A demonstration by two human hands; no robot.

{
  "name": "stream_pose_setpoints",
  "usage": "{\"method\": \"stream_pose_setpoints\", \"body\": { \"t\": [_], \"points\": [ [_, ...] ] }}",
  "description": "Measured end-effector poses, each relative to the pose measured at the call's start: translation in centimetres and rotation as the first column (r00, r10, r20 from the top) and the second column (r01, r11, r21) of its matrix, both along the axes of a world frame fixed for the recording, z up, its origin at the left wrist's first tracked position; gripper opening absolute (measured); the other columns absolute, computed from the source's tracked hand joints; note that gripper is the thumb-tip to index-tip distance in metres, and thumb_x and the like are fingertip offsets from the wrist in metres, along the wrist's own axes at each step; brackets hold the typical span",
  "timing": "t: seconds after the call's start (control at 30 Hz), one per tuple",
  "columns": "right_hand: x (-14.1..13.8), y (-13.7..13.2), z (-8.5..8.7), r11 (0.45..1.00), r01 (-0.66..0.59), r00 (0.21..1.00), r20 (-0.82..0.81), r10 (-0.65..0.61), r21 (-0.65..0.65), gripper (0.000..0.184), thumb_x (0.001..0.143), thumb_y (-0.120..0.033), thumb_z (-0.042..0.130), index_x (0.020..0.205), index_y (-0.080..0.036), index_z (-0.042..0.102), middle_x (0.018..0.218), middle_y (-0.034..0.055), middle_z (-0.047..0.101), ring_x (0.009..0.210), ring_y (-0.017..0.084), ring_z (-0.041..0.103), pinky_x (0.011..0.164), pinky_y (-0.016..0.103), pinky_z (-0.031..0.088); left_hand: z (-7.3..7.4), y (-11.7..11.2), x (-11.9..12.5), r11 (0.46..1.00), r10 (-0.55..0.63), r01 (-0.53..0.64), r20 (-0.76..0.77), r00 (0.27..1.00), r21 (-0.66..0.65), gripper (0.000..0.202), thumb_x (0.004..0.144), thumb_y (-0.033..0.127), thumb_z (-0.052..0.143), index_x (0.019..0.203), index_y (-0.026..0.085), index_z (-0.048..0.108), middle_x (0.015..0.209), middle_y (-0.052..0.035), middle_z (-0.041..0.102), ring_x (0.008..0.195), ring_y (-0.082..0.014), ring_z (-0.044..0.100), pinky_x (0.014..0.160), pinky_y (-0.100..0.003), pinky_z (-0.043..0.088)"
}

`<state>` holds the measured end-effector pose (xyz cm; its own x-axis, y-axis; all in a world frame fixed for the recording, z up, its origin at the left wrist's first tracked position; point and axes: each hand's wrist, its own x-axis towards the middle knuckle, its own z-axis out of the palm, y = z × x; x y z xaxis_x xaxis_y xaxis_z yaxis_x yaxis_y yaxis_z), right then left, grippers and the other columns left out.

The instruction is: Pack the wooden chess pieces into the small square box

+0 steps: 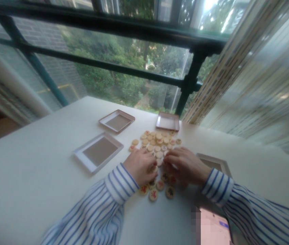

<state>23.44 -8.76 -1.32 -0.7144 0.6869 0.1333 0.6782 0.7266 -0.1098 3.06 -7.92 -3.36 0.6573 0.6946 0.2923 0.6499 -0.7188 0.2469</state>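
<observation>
A heap of round wooden chess pieces (157,143) with red and black characters lies on the white table (32,170). My left hand (140,166) rests on the heap's near side with its fingers curled down onto the pieces. My right hand (185,165) lies beside it, fingers bent over pieces in the middle of the heap. What either hand pinches is hidden under the fingers. More pieces (157,190) lie just below both hands. Both arms wear blue-and-white striped sleeves.
Shallow trays sit around the heap: a white-rimmed one (98,151) at the left, another (116,120) behind it, a pinkish one (167,121) at the back, one (214,162) partly hidden behind my right wrist. A window with dark bars and striped curtains stands beyond the table.
</observation>
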Motion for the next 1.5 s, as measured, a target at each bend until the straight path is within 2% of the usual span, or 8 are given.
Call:
{"method": "stream_pose_setpoints", "body": {
  "t": [0.27, 0.47, 0.57, 0.7, 0.83, 0.93, 1.13, 1.5],
  "points": [
    [-0.1, -0.2, 0.4, 1.000, 0.003, 1.000, 0.001, -0.003, -0.001, 0.011, 0.081, -0.019, 0.049, 0.084, -0.019, 0.060, 0.082, 0.0050, 0.061, 0.078, 0.015, 0.051, 0.071, 0.027, 0.032, -0.4, 0.1, 0.3, 1.000, -0.006, 0.005, -0.023, 1.000, -0.021, 0.005, 0.065, 0.023, 0.062, 0.069, 0.021, 0.064, 0.067, -0.0033, 0.064, 0.071, -0.0191, 0.055, 0.064, -0.031, 0.042],
    [0.2, -0.5, 0.7, 0.999, 0.028, 0.998, -0.051, -0.027, 0.019, 0.012, 0.081, -0.018, 0.050, 0.086, -0.018, 0.060, 0.080, 0.0053, 0.061, 0.077, 0.015, 0.051, 0.072, 0.027, 0.033, 0.1, 0.6, -0.5, 0.999, 0.015, -0.004, 0.233, 0.972, -0.047, 0.011, 0.068, 0.029, 0.062, 0.073, 0.020, 0.067, 0.069, -0.0024, 0.067, 0.069, -0.0164, 0.059, 0.067, -0.029, 0.046],
    [0.3, -0.6, 0.6, 0.998, 0.045, 0.996, -0.076, -0.042, 0.040, 0.012, 0.081, -0.017, 0.050, 0.087, -0.018, 0.060, 0.080, 0.0052, 0.061, 0.076, 0.015, 0.051, 0.071, 0.027, 0.033, 0.6, 0.8, -1.1, 0.988, 0.094, -0.043, 0.357, 0.929, -0.148, 0.016, 0.069, 0.033, 0.063, 0.077, 0.021, 0.069, 0.071, -0.0009, 0.068, 0.066, -0.0135, 0.059, 0.063, -0.025, 0.046],
    [0.3, -0.8, 0.6, 0.996, 0.050, 0.994, -0.100, -0.043, 0.071, 0.013, 0.081, -0.017, 0.050, 0.089, -0.018, 0.060, 0.082, 0.0056, 0.062, 0.078, 0.015, 0.052, 0.072, 0.027, 0.034, 1.1, 1.1, -1.6, 0.890, 0.321, -0.114, 0.430, 0.844, -0.442, 0.030, 0.069, 0.040, 0.064, 0.088, 0.019, 0.071, 0.064, -0.0013, 0.066, 0.055, -0.0115, 0.054, 0.051, -0.022, 0.043],
    [0.1, -1.0, 0.6, 0.992, 0.063, 0.989, -0.139, -0.048, 0.106, 0.013, 0.083, -0.018, 0.049, 0.089, -0.018, 0.060, 0.084, 0.0058, 0.063, 0.079, 0.016, 0.052, 0.071, 0.028, 0.036, 1.7, 1.1, -1.6, 0.764, 0.477, -0.014, 0.549, 0.687, -0.645, 0.037, 0.068, 0.040, 0.066, 0.093, 0.014, 0.070, 0.074, -0.0044, 0.068, 0.061, -0.0115, 0.056, 0.057, -0.022, 0.044],
    [0.0, -1.1, 0.7, 0.988, 0.076, 0.982, -0.181, -0.051, 0.134, 0.016, 0.085, -0.019, 0.046, 0.093, -0.017, 0.060, 0.087, 0.0066, 0.063, 0.081, 0.016, 0.053, 0.072, 0.029, 0.037, 2.0, 1.1, -1.6, 0.689, 0.548, 0.043, 0.559, 0.622, -0.723, 0.039, 0.066, 0.040, 0.068, 0.094, 0.013, 0.070, 0.065, -0.0023, 0.065, 0.054, -0.0090, 0.051, 0.050, -0.020, 0.040],
    [-1.1, -1.1, 1.2, 0.975, 0.089, 0.963, -0.266, -0.033, 0.202, 0.023, 0.087, -0.027, 0.047, 0.105, -0.016, 0.055, 0.092, 0.0085, 0.063, 0.084, 0.018, 0.054, 0.075, 0.031, 0.039, 1.4, 1.2, -1.6, 0.596, 0.543, 0.136, 0.522, 0.658, -0.792, 0.042, 0.068, 0.042, 0.066, 0.098, 0.013, 0.067, 0.054, 0.0020, 0.056, 0.046, -0.0061, 0.043, 0.045, -0.019, 0.032],
    [-2.8, -1.0, 1.2, 0.987, 0.089, 0.937, -0.348, -0.038, 0.131, 0.018, 0.085, -0.025, 0.049, 0.101, -0.018, 0.055, 0.088, 0.0062, 0.062, 0.082, 0.017, 0.053, 0.075, 0.030, 0.039, 1.8, 0.9, -1.2, 0.555, 0.491, 0.184, 0.498, 0.715, -0.811, 0.044, 0.070, 0.041, 0.063, 0.105, 0.014, 0.065, 0.050, 0.0036, 0.053, 0.042, -0.0061, 0.041, 0.043, -0.019, 0.031]
  ]
}}
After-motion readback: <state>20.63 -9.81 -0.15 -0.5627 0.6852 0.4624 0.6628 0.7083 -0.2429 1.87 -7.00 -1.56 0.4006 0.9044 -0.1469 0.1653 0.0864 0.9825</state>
